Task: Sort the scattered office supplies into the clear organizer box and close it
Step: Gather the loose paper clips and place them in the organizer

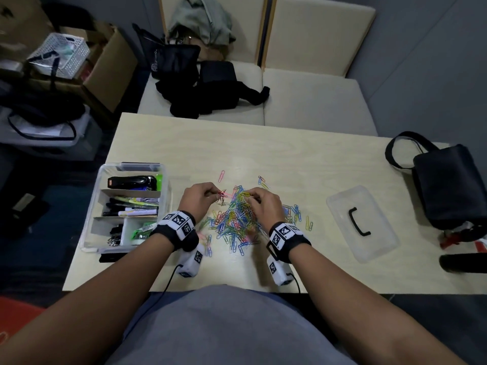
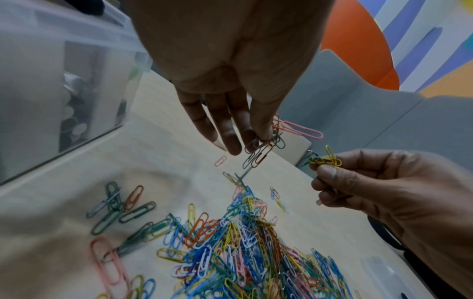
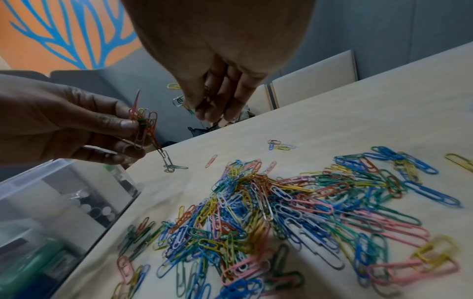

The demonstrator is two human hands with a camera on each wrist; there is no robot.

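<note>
A heap of coloured paper clips [image 1: 237, 219] lies in the middle of the table. My left hand [image 1: 217, 194] hovers over the heap's far left and pinches a small tangle of red and green clips [image 2: 261, 155], with a chain of clips hanging down to the table [image 3: 167, 161]. My right hand [image 1: 251, 197] is close beside it and pinches a few yellow and green clips [image 2: 325, 160]. The clear organizer box [image 1: 89, 206] stands open at the left with a stapler, pens and binder clips in its compartments. Its clear lid [image 1: 362, 222] lies on the table to the right.
A black bag [image 1: 448, 185] sits at the table's right end. Stray clips [image 1: 222, 175] lie beyond the heap. A bench with dark bags [image 1: 210, 88] stands behind the table. Cardboard boxes and a white basket [image 1: 60, 54] are at far left.
</note>
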